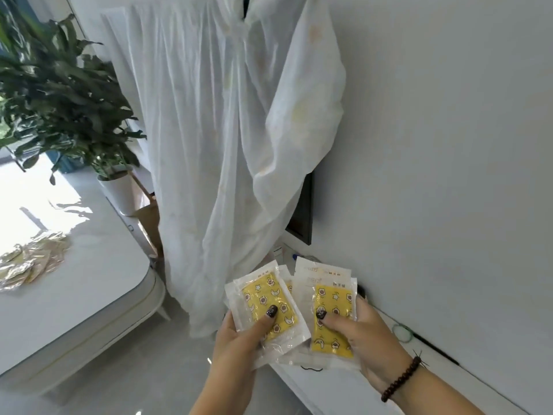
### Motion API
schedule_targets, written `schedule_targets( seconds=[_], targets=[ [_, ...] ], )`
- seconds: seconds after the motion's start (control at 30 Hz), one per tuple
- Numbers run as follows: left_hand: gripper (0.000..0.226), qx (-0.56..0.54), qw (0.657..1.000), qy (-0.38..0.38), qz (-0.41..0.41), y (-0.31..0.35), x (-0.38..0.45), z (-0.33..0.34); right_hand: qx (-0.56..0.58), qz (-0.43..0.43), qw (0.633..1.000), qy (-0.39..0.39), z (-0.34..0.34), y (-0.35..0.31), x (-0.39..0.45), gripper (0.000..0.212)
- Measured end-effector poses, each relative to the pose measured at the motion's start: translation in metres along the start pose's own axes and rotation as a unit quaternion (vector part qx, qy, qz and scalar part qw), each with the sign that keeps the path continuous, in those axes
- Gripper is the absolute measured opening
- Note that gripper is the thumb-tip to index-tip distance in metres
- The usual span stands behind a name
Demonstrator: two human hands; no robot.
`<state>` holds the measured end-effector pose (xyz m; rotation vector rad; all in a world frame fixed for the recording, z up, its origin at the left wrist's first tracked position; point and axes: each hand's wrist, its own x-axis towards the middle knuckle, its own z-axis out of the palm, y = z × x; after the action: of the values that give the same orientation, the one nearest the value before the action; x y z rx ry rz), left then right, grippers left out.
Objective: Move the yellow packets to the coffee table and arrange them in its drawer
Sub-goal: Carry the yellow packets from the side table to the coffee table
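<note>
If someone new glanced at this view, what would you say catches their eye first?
Most striking are the yellow packets, one stack gripped in the left hand and another in the right hand, low in the middle of the view. Behind them a large white sheet hangs draped down to the floor. At the left stand a leafy potted plant and a white table bearing shiny wrappers.

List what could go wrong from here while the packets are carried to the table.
1. Each hand holds a loose fan of slippery packets, the left hand one stack, the right hand another, pinned mostly by a thumb; some could slide out.
2. The hanging white sheet lies between the hands and the table; it may snag.
3. Packets already lie on the table; new ones could mix in.
</note>
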<state>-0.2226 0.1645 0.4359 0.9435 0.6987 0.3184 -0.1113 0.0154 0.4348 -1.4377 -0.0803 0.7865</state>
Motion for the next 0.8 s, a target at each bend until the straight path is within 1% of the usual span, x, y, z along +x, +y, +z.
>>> schedule_targets(
  seconds=[0.1,0.23,0.33,0.4,0.47,0.63,0.8],
  targets=[
    [0.051,0.012,1.000,0.019,0.018,0.020,-0.011,-0.056,-0.076,-0.034,0.996,-0.028,0.065,0.012,-0.002,0.037],
    [0.038,0.038,0.999,0.028,0.026,0.044,-0.027,-0.133,-0.136,-0.043,0.988,-0.056,0.152,0.036,-0.009,0.036],
    [0.036,0.044,0.997,0.049,0.034,0.059,-0.040,-0.188,-0.145,-0.035,0.986,-0.073,0.209,0.056,-0.013,0.027],
    [0.034,0.041,0.996,0.066,0.039,0.068,-0.050,-0.222,-0.134,-0.021,0.987,-0.087,0.244,0.066,-0.017,0.019],
    [0.035,0.036,0.995,0.084,0.046,0.076,-0.059,-0.252,-0.121,-0.003,0.987,-0.104,0.277,0.074,-0.023,0.016],
    [0.043,0.022,0.989,0.129,0.064,0.093,-0.077,-0.310,-0.149,0.005,0.975,-0.165,0.344,0.091,-0.024,0.035],
    [0.031,0.003,0.976,0.205,0.074,0.106,-0.078,-0.356,-0.173,0.028,0.959,-0.221,0.399,0.103,-0.010,0.047]
  ],
)
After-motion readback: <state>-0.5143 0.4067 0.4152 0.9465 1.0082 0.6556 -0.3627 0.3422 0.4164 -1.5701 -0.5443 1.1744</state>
